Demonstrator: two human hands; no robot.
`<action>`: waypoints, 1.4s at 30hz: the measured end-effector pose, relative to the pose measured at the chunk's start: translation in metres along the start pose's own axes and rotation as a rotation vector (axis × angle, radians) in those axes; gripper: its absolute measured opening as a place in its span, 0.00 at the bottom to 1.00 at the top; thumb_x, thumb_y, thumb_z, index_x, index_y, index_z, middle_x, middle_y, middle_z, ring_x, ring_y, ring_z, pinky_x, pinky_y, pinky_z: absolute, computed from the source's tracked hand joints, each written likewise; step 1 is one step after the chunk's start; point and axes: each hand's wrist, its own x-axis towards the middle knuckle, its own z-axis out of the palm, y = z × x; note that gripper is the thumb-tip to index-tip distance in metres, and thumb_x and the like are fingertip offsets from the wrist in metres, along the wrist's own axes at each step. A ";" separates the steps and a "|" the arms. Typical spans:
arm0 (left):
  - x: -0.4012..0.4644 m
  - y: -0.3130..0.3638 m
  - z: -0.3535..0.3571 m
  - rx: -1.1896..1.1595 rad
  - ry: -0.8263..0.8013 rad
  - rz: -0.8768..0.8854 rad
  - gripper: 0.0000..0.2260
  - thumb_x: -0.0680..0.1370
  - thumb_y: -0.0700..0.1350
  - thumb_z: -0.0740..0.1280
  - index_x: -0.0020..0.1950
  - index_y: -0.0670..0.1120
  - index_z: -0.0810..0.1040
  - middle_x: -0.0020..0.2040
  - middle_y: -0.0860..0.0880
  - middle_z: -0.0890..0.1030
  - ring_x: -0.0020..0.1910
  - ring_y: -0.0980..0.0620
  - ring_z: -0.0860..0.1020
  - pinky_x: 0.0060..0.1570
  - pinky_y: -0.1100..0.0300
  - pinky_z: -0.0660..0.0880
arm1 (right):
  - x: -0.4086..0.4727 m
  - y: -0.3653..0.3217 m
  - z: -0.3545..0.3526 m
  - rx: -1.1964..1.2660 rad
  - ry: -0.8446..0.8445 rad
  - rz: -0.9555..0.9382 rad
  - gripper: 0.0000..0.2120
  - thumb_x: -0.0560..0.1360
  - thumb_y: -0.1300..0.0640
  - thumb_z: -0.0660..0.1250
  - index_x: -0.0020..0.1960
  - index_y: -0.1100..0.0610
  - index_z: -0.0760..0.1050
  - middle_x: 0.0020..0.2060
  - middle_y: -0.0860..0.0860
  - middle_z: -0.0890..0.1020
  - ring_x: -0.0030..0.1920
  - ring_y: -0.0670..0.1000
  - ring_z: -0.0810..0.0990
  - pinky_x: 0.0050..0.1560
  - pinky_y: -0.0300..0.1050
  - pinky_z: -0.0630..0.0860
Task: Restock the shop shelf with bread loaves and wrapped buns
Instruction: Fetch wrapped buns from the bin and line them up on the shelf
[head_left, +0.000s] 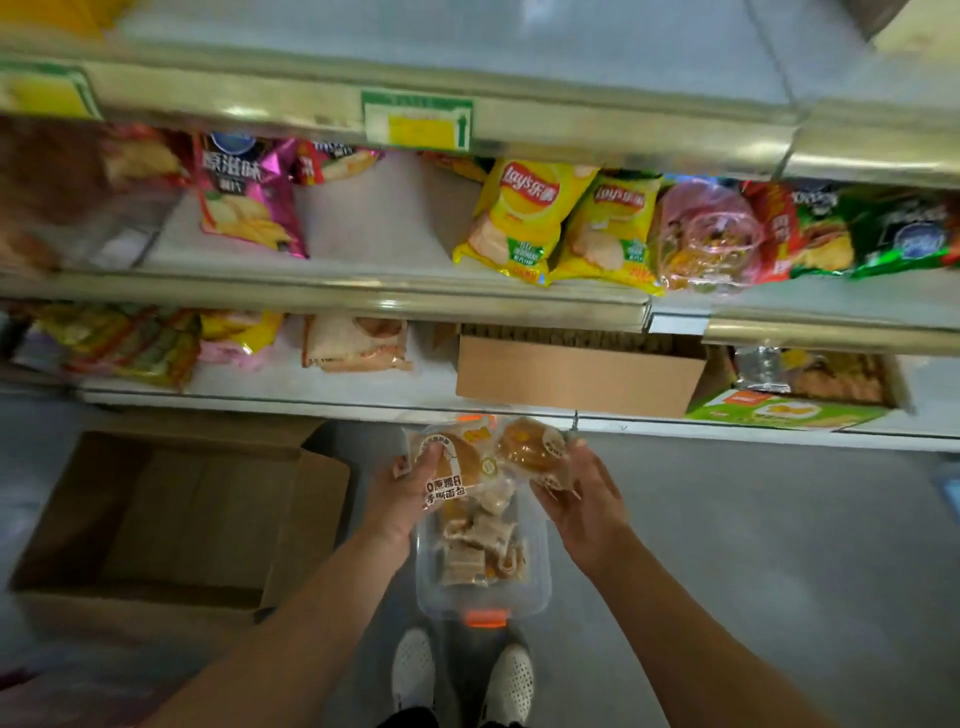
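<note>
wrapped bun (451, 464) in left hand (402, 493)

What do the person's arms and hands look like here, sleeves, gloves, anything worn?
Both forearms are bare up to the frame edge: no sleeves show. The left hand and right hand wear no gloves, and no rings, watch or wristband are visible. Motion blur hides finer detail.

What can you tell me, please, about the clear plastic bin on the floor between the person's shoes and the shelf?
The bin is a see-through plastic tub with rounded corners and an orange latch on its near end. It sits open, with no lid visible, on the grey floor just ahead of the white shoes. Inside lie loose wrapped buns and pale packets, heaped unevenly. The left hand and right hand, each holding a wrapped bun, hover above its far end and hide that part.
</note>
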 end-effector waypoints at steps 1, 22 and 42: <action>-0.010 0.011 -0.001 -0.003 0.002 0.009 0.08 0.77 0.51 0.72 0.47 0.47 0.78 0.44 0.46 0.85 0.41 0.52 0.84 0.45 0.55 0.82 | -0.010 -0.010 0.008 -0.031 0.024 -0.021 0.11 0.80 0.52 0.67 0.55 0.59 0.77 0.53 0.59 0.83 0.49 0.55 0.84 0.46 0.50 0.84; -0.160 0.241 -0.047 -0.089 -0.070 0.407 0.21 0.75 0.56 0.74 0.59 0.42 0.79 0.48 0.41 0.85 0.44 0.44 0.83 0.53 0.45 0.80 | -0.176 -0.188 0.141 -0.010 -0.297 -0.315 0.17 0.69 0.63 0.76 0.52 0.55 0.71 0.46 0.58 0.85 0.43 0.56 0.85 0.38 0.50 0.80; -0.188 0.328 -0.066 -0.234 -0.192 0.550 0.24 0.73 0.54 0.76 0.62 0.40 0.78 0.51 0.44 0.86 0.43 0.50 0.84 0.34 0.59 0.78 | -0.226 -0.232 0.221 0.123 -0.484 -0.434 0.27 0.69 0.74 0.71 0.65 0.60 0.72 0.62 0.67 0.79 0.61 0.69 0.80 0.52 0.57 0.82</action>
